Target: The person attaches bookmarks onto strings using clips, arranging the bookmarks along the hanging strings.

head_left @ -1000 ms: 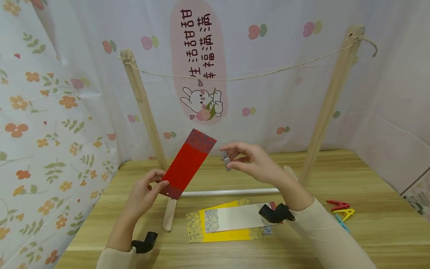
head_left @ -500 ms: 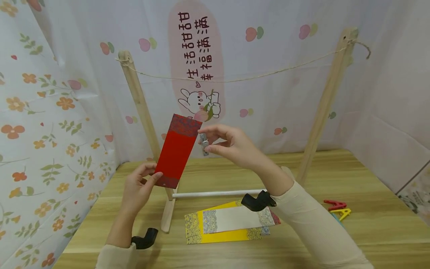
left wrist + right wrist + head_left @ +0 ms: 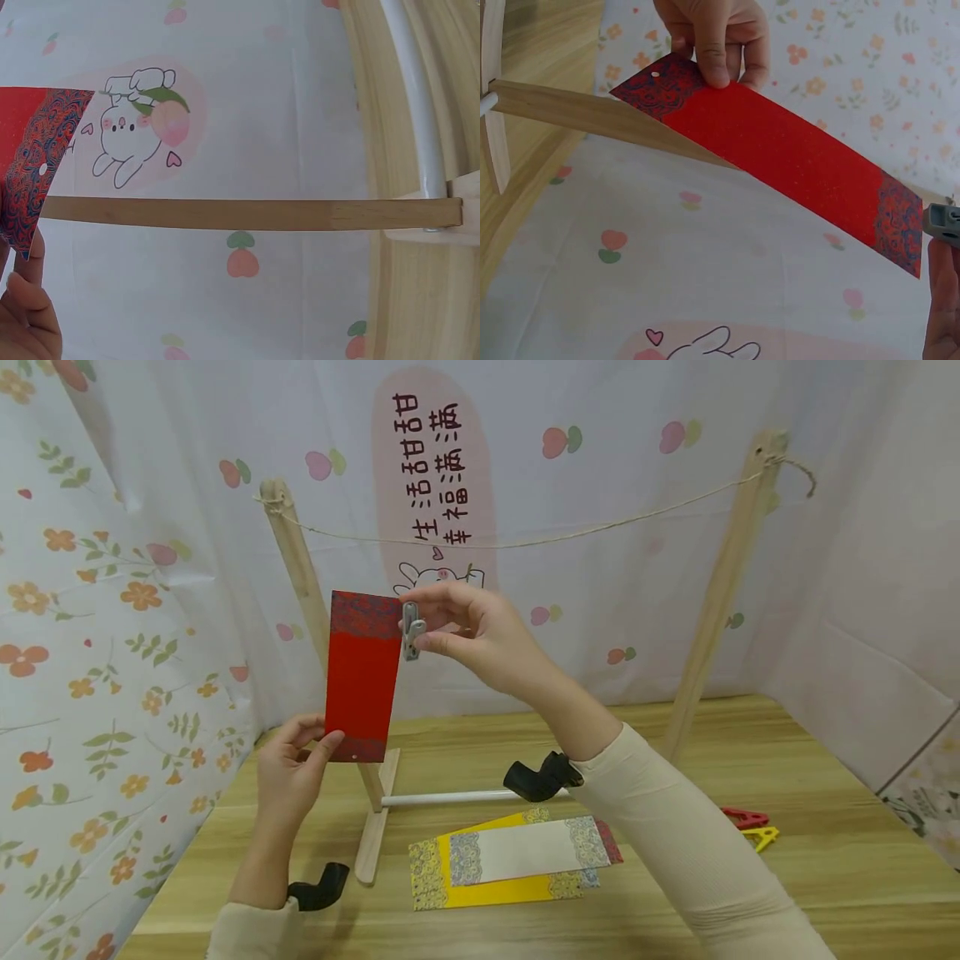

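Note:
A red paper card (image 3: 362,681) with dark patterned ends and a small hole stands nearly upright. My left hand (image 3: 294,766) pinches its lower end between thumb and fingers. A grey clothespin (image 3: 411,632) is between the thumb and fingertips of my right hand (image 3: 480,631), right beside the card's upper right corner. Whether the clothespin touches the card I cannot tell. In the right wrist view the clothespin (image 3: 943,223) appears at the right edge, by the card's patterned end (image 3: 900,225). Above them a thin string (image 3: 525,542) sags between two wooden posts.
The left post (image 3: 296,560) and right post (image 3: 720,602) stand on wooden feet, joined by a white rod (image 3: 450,797). Yellow (image 3: 510,891) and white cards (image 3: 532,850) lie stacked on the table. Red (image 3: 745,817) and yellow clothespins (image 3: 763,837) lie at the right, partly behind the sleeve.
The red card has moved left and up and turned from slanted to nearly upright. My right hand has carried the clothespin left and up to the card's upper corner.

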`<state>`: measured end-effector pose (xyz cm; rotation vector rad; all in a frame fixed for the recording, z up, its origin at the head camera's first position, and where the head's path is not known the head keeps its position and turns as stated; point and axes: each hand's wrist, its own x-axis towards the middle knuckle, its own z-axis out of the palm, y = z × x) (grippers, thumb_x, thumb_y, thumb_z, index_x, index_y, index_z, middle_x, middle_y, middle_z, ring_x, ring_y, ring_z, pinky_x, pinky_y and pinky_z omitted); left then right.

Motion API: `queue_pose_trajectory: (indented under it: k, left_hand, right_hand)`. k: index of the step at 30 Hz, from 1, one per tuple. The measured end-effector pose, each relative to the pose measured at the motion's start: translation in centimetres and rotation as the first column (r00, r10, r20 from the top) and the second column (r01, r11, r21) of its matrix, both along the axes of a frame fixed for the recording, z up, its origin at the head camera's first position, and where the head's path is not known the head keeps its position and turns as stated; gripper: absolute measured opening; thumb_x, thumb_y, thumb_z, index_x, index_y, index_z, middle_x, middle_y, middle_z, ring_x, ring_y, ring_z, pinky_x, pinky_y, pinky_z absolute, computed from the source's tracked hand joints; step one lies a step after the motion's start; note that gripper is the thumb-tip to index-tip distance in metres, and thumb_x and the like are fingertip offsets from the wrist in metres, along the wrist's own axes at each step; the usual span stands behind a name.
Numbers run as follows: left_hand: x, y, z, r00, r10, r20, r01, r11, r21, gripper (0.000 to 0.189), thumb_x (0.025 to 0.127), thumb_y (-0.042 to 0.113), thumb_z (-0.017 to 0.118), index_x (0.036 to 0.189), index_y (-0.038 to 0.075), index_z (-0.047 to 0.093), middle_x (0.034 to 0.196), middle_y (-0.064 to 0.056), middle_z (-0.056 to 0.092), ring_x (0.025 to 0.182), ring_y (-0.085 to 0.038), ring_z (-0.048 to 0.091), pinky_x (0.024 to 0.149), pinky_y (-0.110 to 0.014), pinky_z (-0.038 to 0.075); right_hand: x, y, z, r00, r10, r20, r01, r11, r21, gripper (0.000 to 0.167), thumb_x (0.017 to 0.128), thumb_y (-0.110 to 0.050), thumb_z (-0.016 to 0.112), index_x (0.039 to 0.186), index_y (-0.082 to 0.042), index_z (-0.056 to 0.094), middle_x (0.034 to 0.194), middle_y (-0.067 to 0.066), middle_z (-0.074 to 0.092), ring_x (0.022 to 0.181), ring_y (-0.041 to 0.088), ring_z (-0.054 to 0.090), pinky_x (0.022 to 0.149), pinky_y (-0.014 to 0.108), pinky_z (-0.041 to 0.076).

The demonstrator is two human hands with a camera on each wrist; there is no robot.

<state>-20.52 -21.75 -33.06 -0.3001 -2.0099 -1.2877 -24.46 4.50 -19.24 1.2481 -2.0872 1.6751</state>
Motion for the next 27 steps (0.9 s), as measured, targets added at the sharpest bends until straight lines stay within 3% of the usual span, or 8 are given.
queue_pose_trajectory:
  k: [5, 10, 14, 20, 23, 27]
  left_hand:
    - [-0.1, -0.3, 0.1, 0.996, -0.050, -0.069, 0.053, 0.998, 0.033, 0.017, 0.083, -0.013, 0.070, 0.099, -0.010, 0.066, 0.082, 0.032, 0.067, 0.054, 0.004, 0.050, 0.048, -0.011, 0.038]
    - [-0.3, -0.4, 0.4, 0.991, -0.084, -0.109, 0.089, 0.995, 0.040, 0.018, 0.081, -0.017, 0.069, 0.098, -0.014, 0.063, 0.080, 0.031, 0.068, 0.043, 0.000, 0.040, 0.043, -0.016, 0.033]
    - [-0.4, -0.3, 0.7, 0.986, -0.090, -0.138, 0.093, 0.995, 0.022, 0.018, 0.080, -0.018, 0.070, 0.097, -0.014, 0.063, 0.079, 0.031, 0.068, 0.040, -0.001, 0.034, 0.042, -0.020, 0.031]
    - [-1.0, -0.2, 1.3, 0.975, -0.131, -0.179, 0.135, 0.991, 0.014, 0.020, 0.080, -0.016, 0.071, 0.098, -0.014, 0.064, 0.081, 0.027, 0.070, 0.042, -0.001, 0.036, 0.041, -0.019, 0.030]
    - [-1.1, -0.1, 1.6, 0.971, -0.140, -0.195, 0.144, 0.990, 0.007, 0.020, 0.081, -0.014, 0.072, 0.099, -0.014, 0.064, 0.081, 0.025, 0.071, 0.046, 0.002, 0.044, 0.043, -0.015, 0.034]
    - [-1.2, 0.0, 1.9, 0.969, -0.144, -0.198, 0.148, 0.989, 0.007, 0.020, 0.081, -0.016, 0.071, 0.099, -0.014, 0.065, 0.081, 0.025, 0.070, 0.051, 0.003, 0.050, 0.047, -0.011, 0.038]
  right_hand:
    - [-0.1, -1.1, 1.3, 1.000, 0.011, -0.023, -0.012, 0.999, -0.031, 0.036, 0.091, 0.004, 0.066, 0.127, 0.001, 0.063, 0.117, 0.013, 0.068, 0.095, 0.017, 0.069, 0.082, 0.027, 0.056]
    - [-0.1, -2.0, 2.4, 0.999, 0.020, -0.037, -0.023, 0.996, -0.088, 0.035, 0.091, 0.007, 0.064, 0.125, 0.003, 0.062, 0.115, 0.016, 0.068, 0.093, 0.019, 0.068, 0.076, 0.026, 0.054]
    - [0.0, -2.3, 3.1, 0.999, -0.016, -0.045, 0.010, 0.993, -0.116, 0.035, 0.091, 0.007, 0.064, 0.126, 0.004, 0.060, 0.111, 0.016, 0.067, 0.092, 0.020, 0.067, 0.078, 0.024, 0.054]
    - [-0.2, -3.0, 4.3, 0.998, -0.052, 0.037, 0.058, 0.981, -0.186, 0.034, 0.092, 0.005, 0.064, 0.125, 0.003, 0.059, 0.099, 0.013, 0.066, 0.076, 0.019, 0.065, 0.062, 0.021, 0.046]
    - [-0.3, -3.3, 4.8, 0.995, -0.040, 0.090, 0.061, 0.969, -0.241, 0.033, 0.093, 0.005, 0.063, 0.125, 0.001, 0.059, 0.094, 0.008, 0.065, 0.064, 0.019, 0.062, 0.054, 0.023, 0.039]
    - [-0.4, -3.6, 5.4, 0.994, 0.001, 0.111, 0.033, 0.953, -0.302, 0.033, 0.093, 0.007, 0.062, 0.125, 0.001, 0.059, 0.093, 0.008, 0.064, 0.055, 0.020, 0.056, 0.051, 0.023, 0.038]
